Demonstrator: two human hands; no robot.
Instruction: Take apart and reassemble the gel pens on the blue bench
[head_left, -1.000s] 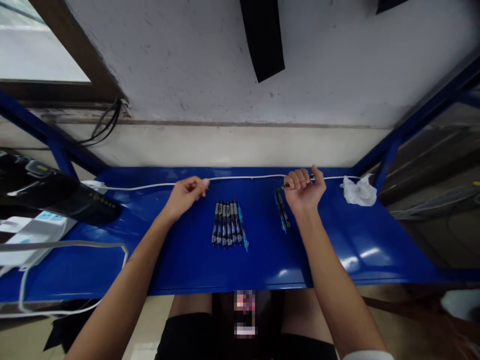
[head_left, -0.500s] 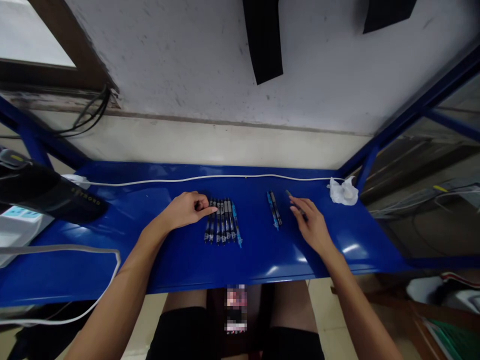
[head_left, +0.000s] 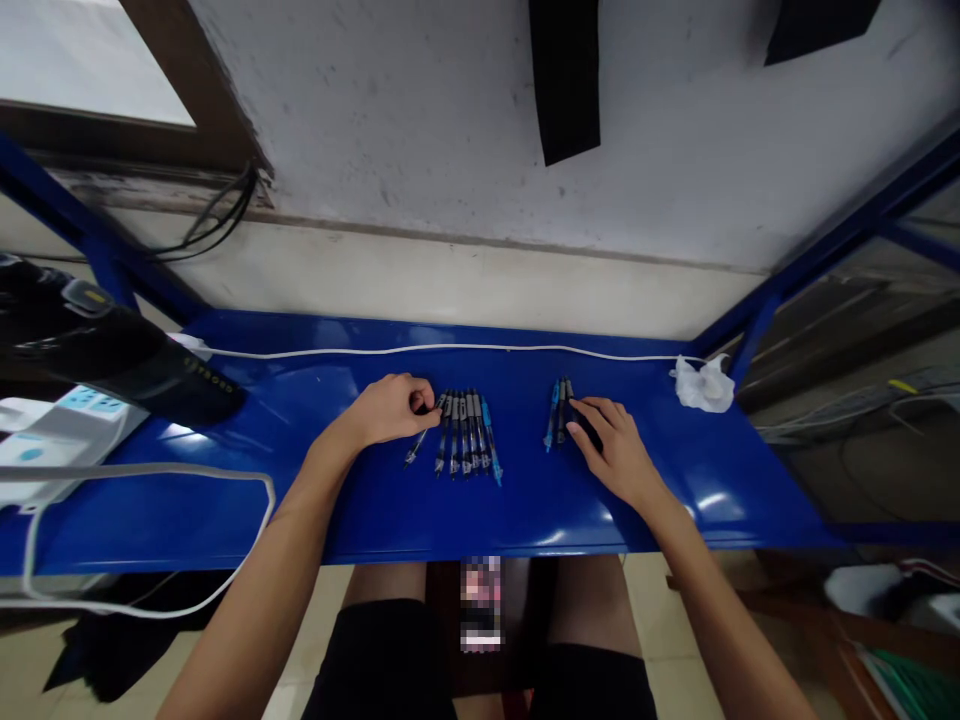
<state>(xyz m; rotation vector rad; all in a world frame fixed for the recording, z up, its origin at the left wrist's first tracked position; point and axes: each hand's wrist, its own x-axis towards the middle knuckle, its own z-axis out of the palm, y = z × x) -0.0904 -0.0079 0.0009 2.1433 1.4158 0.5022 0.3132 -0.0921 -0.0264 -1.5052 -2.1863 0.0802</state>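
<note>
My left hand (head_left: 394, 410) is closed in a pinch on the upper end of a pen (head_left: 415, 450), which slants away from the others. Just right of it, several black and grey pens (head_left: 461, 435) lie side by side in a row, with a blue pen (head_left: 491, 443) at the right end. Farther right is a smaller group: another blue pen (head_left: 553, 415) and darker pens (head_left: 562, 412) next to it. My right hand (head_left: 615, 450) rests beside this group, thumb and fingers apart, fingertips at its rightmost pen.
A blue table (head_left: 480, 520) carries a white cable (head_left: 390, 350) along its back. Crumpled white tissue (head_left: 703, 385) lies at the back right. On the left are a black bottle (head_left: 165, 365), a white power strip (head_left: 67, 440) and a looping white cord (head_left: 270, 500).
My right hand has brought its pen left against the small group and loosened its fingers. My left hand has tilted the leftmost pen out of the row. The camera view has shifted slightly.
</note>
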